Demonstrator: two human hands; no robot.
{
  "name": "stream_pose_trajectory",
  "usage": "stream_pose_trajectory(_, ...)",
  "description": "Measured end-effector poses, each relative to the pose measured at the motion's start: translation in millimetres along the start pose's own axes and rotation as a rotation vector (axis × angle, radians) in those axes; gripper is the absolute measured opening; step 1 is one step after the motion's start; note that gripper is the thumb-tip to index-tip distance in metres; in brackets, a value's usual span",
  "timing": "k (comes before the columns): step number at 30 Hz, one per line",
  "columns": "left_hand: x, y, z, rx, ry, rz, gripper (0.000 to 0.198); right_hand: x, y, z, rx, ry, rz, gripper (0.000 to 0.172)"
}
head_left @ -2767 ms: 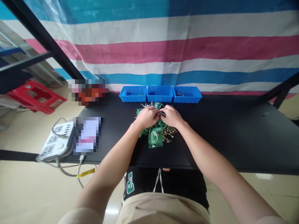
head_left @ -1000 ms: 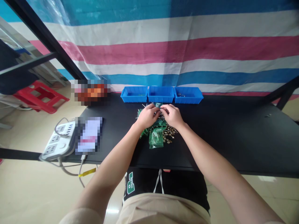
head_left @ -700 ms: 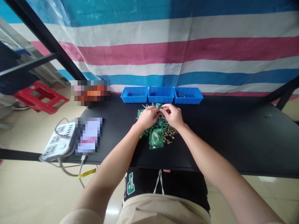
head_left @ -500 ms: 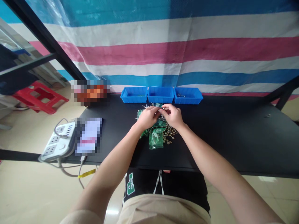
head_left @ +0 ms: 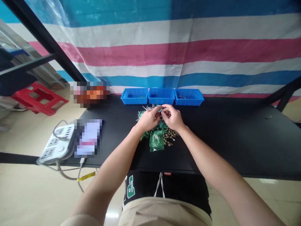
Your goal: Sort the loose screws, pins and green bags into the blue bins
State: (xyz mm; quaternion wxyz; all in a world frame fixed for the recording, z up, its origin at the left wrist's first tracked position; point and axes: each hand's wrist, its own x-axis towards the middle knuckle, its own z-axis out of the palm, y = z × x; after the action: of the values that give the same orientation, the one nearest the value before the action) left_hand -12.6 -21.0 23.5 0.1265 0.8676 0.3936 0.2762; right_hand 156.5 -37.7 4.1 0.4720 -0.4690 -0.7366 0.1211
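Observation:
Over a heap of small hardware, my left hand (head_left: 148,120) and my right hand (head_left: 173,117) meet at the fingertips. Both have curled, closed fingers; anything pinched in them is too small to make out. Thin silver pin-like pieces (head_left: 146,108) stick out of the heap beyond my left hand. A green plastic packet (head_left: 157,140) with small pale pieces inside lies at its near side. Brass-coloured screw-like pieces (head_left: 169,138) are piled beside the packet, below my right hand. More green packets are partly covered by my hands.
Behind the heap stand a left blue bin (head_left: 135,101), a middle blue bin (head_left: 161,100) and a right blue bin (head_left: 189,102), the last holding a few metal pieces. A power strip (head_left: 58,142) and a blurred-out flat object (head_left: 89,138) lie left. Small bits (head_left: 268,117) lie far right.
The fingers of my right hand have shifted slightly, its thumb drawing back from my left fingertips. My left index finger now reaches further toward the right hand. The heap looks the same.

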Motion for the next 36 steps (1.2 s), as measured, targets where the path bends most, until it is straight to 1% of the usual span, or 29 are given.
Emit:
stream_pose_trajectory(6, 0.1, 0.6, 0.2, -0.011, -0.017, -0.032, 0.044, 0.3, 1.6, 0.7, 0.012, 0.002, -0.034, 0.028)
stream_pose_trajectory(9, -0.4, 0.7, 0.3, -0.019, -0.016, -0.049, 0.050, 0.5, 3.7, 2.6, 0.033, -0.006, -0.043, 0.028)
stream_pose_trajectory(11, -0.8, 0.4, 0.5, -0.025, -0.006, -0.060, 0.056, 0.5, 5.2, 4.0, 0.053, 0.003, -0.060, 0.028)
stream_pose_trajectory(12, -0.9, 0.2, 0.5, -0.026, 0.005, -0.061, 0.056, 0.3, 5.8, 4.5, 0.059, 0.012, -0.067, 0.028)
stream_pose_trajectory(13, -1.0, 0.1, 0.6, -0.027, 0.020, -0.059, 0.054, 0.1, 6.1, 4.8, 0.059, 0.020, -0.071, 0.027)
stream_pose_trajectory(15, -1.0, 0.0, 0.4, -0.030, 0.063, -0.056, 0.042, -0.4, 5.9, 4.6, 0.047, 0.025, -0.072, 0.024)
stream_pose_trajectory(18, -0.3, 0.9, -0.1, -0.072, 0.123, -0.082, 0.026, -0.7, 4.2, 3.0, 0.000, 0.004, -0.076, 0.020)
stream_pose_trajectory(24, 1.5, 2.0, 0.0, -0.251, 0.168, -0.162, 0.017, 1.2, 3.1, 1.3, -0.095, -0.012, -0.096, 0.013)
stream_pose_trajectory(30, 2.7, 4.3, -1.7, -0.230, 0.207, -0.192, 0.021, 2.3, 4.6, 1.4, -0.130, -0.029, -0.136, 0.019)
stream_pose_trajectory(36, 3.6, 5.7, -3.1, -0.205, 0.256, -0.229, 0.026, 3.0, 3.2, -1.7, -0.070, 0.037, -0.140, 0.021)
